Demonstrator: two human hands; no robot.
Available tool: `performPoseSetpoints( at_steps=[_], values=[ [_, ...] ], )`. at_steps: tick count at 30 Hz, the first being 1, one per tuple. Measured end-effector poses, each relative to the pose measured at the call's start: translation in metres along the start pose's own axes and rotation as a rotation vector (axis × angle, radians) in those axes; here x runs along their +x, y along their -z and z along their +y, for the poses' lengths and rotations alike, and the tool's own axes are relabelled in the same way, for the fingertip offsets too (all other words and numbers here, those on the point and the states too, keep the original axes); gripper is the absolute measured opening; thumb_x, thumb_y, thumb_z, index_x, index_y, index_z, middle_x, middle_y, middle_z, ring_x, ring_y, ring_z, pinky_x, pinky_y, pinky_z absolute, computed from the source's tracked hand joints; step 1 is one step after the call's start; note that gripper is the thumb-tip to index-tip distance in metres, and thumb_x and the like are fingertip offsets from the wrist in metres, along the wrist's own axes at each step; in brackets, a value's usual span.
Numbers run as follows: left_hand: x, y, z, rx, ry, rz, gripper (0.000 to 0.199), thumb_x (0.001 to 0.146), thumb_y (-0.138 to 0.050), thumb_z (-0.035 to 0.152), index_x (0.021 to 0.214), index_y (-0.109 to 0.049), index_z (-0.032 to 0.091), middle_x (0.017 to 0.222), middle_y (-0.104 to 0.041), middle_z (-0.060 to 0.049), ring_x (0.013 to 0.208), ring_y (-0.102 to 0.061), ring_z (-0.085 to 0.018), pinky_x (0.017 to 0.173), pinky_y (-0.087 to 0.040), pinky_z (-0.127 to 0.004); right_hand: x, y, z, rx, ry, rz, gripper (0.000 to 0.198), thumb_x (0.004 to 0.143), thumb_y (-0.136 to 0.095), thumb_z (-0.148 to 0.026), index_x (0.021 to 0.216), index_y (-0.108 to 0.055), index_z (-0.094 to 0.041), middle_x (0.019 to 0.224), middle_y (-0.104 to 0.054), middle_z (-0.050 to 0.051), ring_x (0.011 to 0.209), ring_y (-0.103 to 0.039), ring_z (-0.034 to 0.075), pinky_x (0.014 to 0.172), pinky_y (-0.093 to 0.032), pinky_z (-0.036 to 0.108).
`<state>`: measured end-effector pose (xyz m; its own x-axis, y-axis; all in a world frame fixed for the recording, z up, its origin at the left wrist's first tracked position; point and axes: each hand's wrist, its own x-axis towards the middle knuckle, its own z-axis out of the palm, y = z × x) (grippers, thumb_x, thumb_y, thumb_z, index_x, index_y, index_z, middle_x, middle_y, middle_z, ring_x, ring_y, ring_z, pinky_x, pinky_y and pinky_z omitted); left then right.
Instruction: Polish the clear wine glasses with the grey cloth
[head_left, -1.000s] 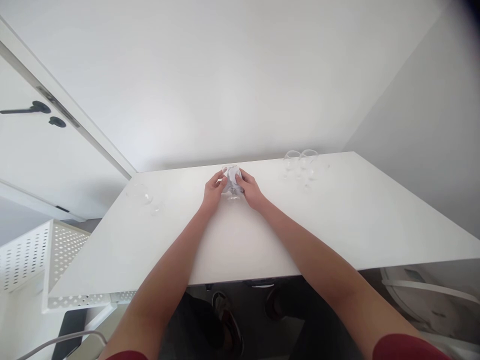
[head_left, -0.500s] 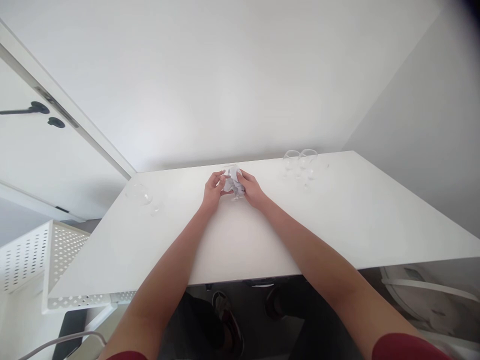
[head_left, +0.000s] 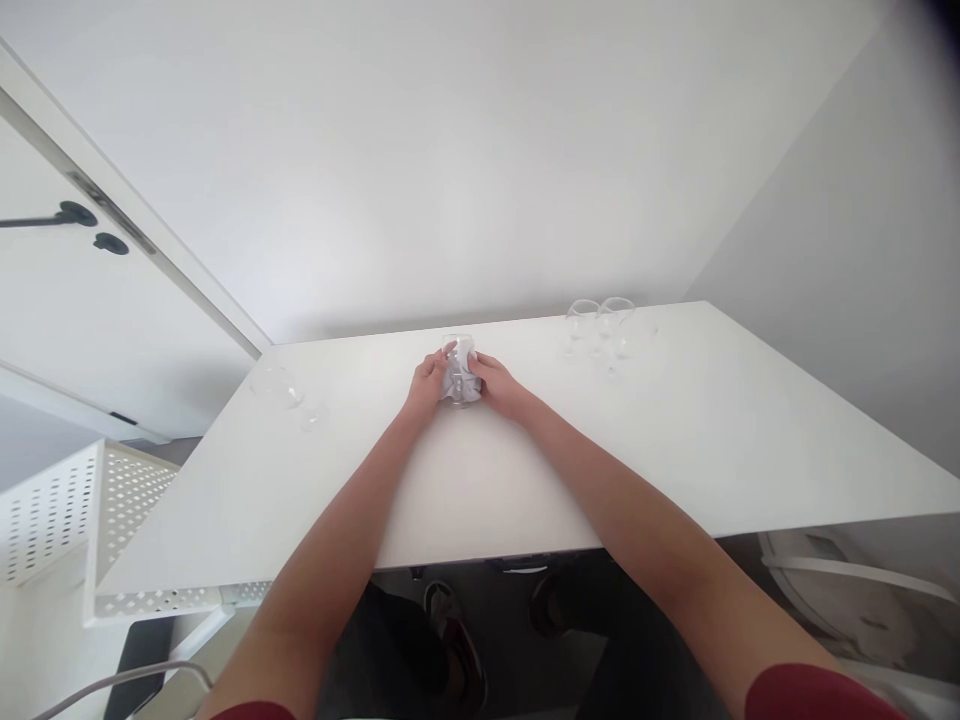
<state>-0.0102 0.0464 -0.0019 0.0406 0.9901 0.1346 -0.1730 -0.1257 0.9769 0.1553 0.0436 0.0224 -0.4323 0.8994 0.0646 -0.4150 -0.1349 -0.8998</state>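
Note:
Between my hands a clear stemmed glass point(head_left: 452, 346) is held near the back edge of the white table point(head_left: 495, 500). My left hand point(head_left: 429, 378) grips the glass from the left, its fingers around the bowl. From the right, my right hand point(head_left: 495, 383) presses a crumpled white cloth point(head_left: 466, 372) against the bowl. I cannot tell whether the cloth is fabric or paper. The foot of the glass shows below the hands, close to the tabletop.
Several clear stemmed glasses point(head_left: 615, 322) stand at the back right. Another stemmed glass point(head_left: 279, 388) lies on its side at the left. A perforated white rack point(head_left: 135, 490) is beside the table's left end, below a door handle point(head_left: 75, 214).
The glass has shifted slightly left and now looks more upright. My right hand has moved a little left with the cloth, and my left fingers have closed further round the bowl.

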Motion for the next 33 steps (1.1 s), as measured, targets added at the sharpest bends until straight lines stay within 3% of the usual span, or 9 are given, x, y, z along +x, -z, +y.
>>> performPoseSetpoints(
  at_steps=[6,12,14,17,19,24,26,30,33],
  values=[
    [-0.001,0.000,0.010,-0.124,0.038,-0.057,0.064,0.088,-0.070,0.068,0.131,-0.070,0.021,0.132,-0.071,-0.014,0.116,-0.070,-0.029,0.095,-0.058,-0.041,-0.004,-0.003,-0.001,0.024,-0.064,-0.075,0.051,0.068,-0.092,-0.059,0.090,-0.070,-0.019,0.086,-0.072,0.008,0.083,-0.066,0.023,0.072,-0.054,0.033],
    [-0.007,0.003,0.023,-0.234,0.017,-0.270,0.070,0.088,-0.066,0.070,0.141,-0.064,0.023,0.154,-0.059,-0.015,0.129,-0.064,-0.034,0.099,-0.057,-0.046,-0.010,-0.007,-0.006,-0.015,-0.136,-0.215,0.052,0.065,-0.092,-0.059,0.086,-0.068,-0.019,0.079,-0.070,0.007,0.076,-0.063,0.022,0.068,-0.052,0.034],
    [-0.007,0.003,0.024,-0.232,-0.016,-0.239,0.067,0.088,-0.069,0.068,0.138,-0.065,0.023,0.151,-0.061,-0.015,0.130,-0.064,-0.034,0.102,-0.056,-0.046,-0.008,-0.010,-0.002,-0.130,-0.058,-0.140,0.050,0.067,-0.090,-0.059,0.090,-0.068,-0.019,0.084,-0.070,0.007,0.079,-0.063,0.023,0.071,-0.051,0.034],
    [-0.005,0.001,0.021,-0.199,-0.096,-0.137,0.061,0.085,-0.078,0.059,0.134,-0.066,0.023,0.146,-0.064,-0.015,0.128,-0.064,-0.032,0.104,-0.054,-0.044,-0.004,-0.013,0.005,-0.466,0.140,0.147,0.038,0.073,-0.086,-0.049,0.092,-0.067,-0.022,0.086,-0.069,0.004,0.083,-0.060,0.022,0.073,-0.047,0.033],
    [-0.004,0.001,0.019,-0.185,-0.142,-0.088,0.062,0.083,-0.082,0.054,0.134,-0.066,0.024,0.143,-0.065,-0.015,0.125,-0.065,-0.030,0.103,-0.053,-0.043,-0.003,-0.013,0.007,-0.604,0.209,0.228,0.033,0.074,-0.084,-0.045,0.090,-0.066,-0.022,0.084,-0.068,0.002,0.081,-0.059,0.022,0.073,-0.045,0.032],
    [-0.004,0.001,0.020,-0.191,-0.066,-0.083,0.057,0.083,-0.081,0.053,0.129,-0.069,0.021,0.132,-0.069,-0.013,0.115,-0.069,-0.028,0.097,-0.055,-0.041,-0.004,-0.008,0.004,-0.222,-0.012,-0.043,0.044,0.073,-0.085,-0.057,0.086,-0.069,-0.018,0.079,-0.068,0.004,0.072,-0.061,0.019,0.066,-0.045,0.031],
    [-0.006,0.000,0.024,-0.195,-0.036,-0.128,0.052,0.085,-0.078,0.053,0.126,-0.070,0.021,0.138,-0.067,-0.014,0.119,-0.068,-0.030,0.098,-0.055,-0.043,-0.003,-0.005,0.004,-0.095,-0.083,-0.077,0.049,0.069,-0.088,-0.060,0.081,-0.068,-0.017,0.074,-0.067,0.004,0.067,-0.060,0.018,0.062,-0.046,0.031],
    [-0.008,-0.003,0.027,-0.197,-0.074,-0.187,0.062,0.086,-0.076,0.059,0.136,-0.063,0.024,0.147,-0.063,-0.017,0.128,-0.065,-0.034,0.099,-0.055,-0.048,0.004,0.000,0.008,-0.042,-0.013,0.029,0.046,0.068,-0.089,-0.057,0.078,-0.068,-0.018,0.071,-0.066,0.003,0.065,-0.060,0.016,0.061,-0.048,0.031],
    [-0.004,-0.001,0.023,-0.156,-0.186,-0.103,0.070,0.081,-0.083,0.059,0.137,-0.059,0.025,0.148,-0.062,-0.018,0.132,-0.063,-0.032,0.104,-0.053,-0.046,0.014,0.011,0.009,0.011,0.069,0.317,0.039,0.074,-0.084,-0.054,0.082,-0.065,-0.021,0.072,-0.066,0.001,0.069,-0.064,0.018,0.064,-0.050,0.031]
  ],
)
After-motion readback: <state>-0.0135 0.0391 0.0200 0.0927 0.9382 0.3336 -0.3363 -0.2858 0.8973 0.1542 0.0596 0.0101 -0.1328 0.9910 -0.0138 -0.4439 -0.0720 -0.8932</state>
